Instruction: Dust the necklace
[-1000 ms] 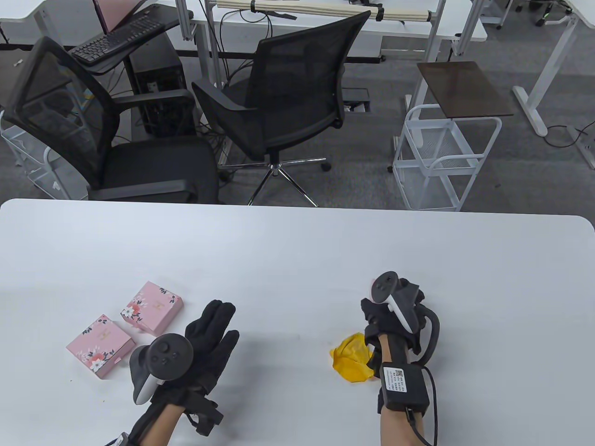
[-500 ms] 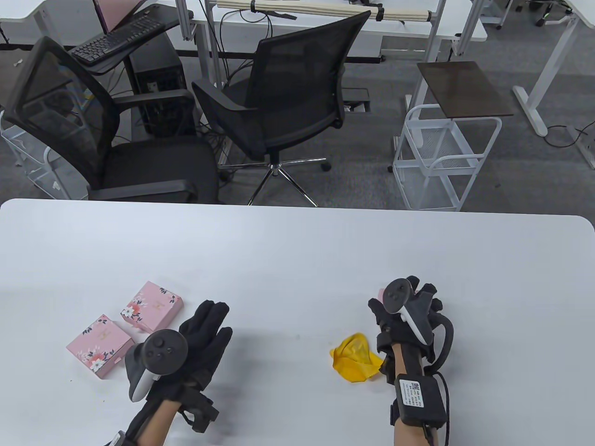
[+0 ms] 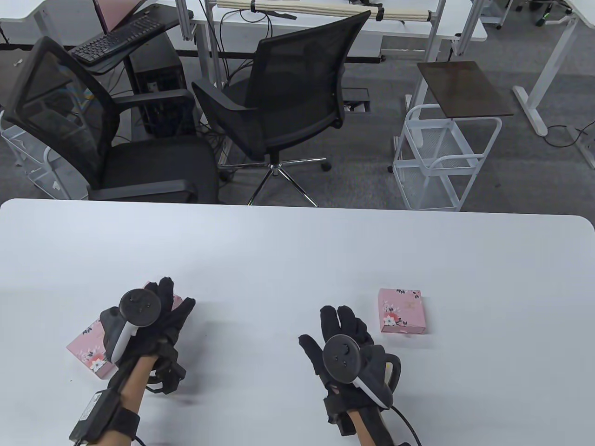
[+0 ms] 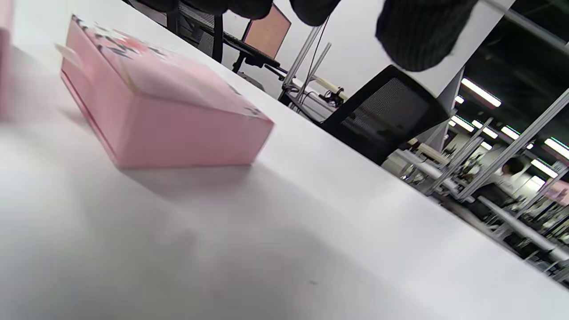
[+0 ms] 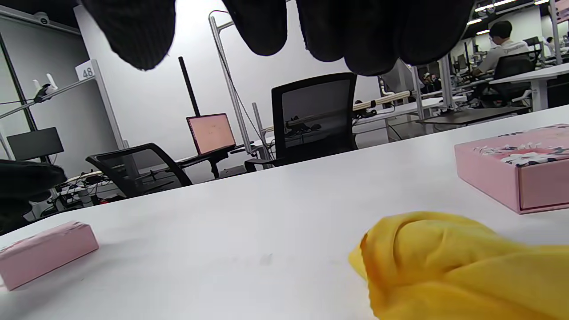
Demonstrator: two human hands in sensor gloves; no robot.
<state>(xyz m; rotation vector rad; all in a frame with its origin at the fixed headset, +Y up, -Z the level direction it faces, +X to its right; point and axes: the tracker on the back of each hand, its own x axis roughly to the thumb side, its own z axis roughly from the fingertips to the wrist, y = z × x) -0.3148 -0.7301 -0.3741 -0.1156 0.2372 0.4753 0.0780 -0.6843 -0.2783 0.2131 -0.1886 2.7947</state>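
No necklace shows in any view. Three closed pink floral boxes lie on the white table (image 3: 288,260). One box (image 3: 400,310) lies to the right of my right hand (image 3: 339,320), and also shows in the right wrist view (image 5: 515,164). Two boxes lie at the left: one (image 3: 88,348) beside my left wrist, the other (image 3: 175,301) mostly hidden under my left hand (image 3: 169,299). In the left wrist view that box (image 4: 164,111) lies below my fingertips (image 4: 418,35), apart from them. My right hand is open above the yellow cloth (image 5: 444,262), which it hides in the table view.
Two black office chairs (image 3: 288,93) stand beyond the table's far edge, with a white wire cart (image 3: 441,158) to their right. In the right wrist view a pink box (image 5: 44,253) lies at the far left.
My right hand has let go of the pink box, which now lies on the table, and has moved left and nearer over the yellow cloth. My left hand has moved left over the two boxes.
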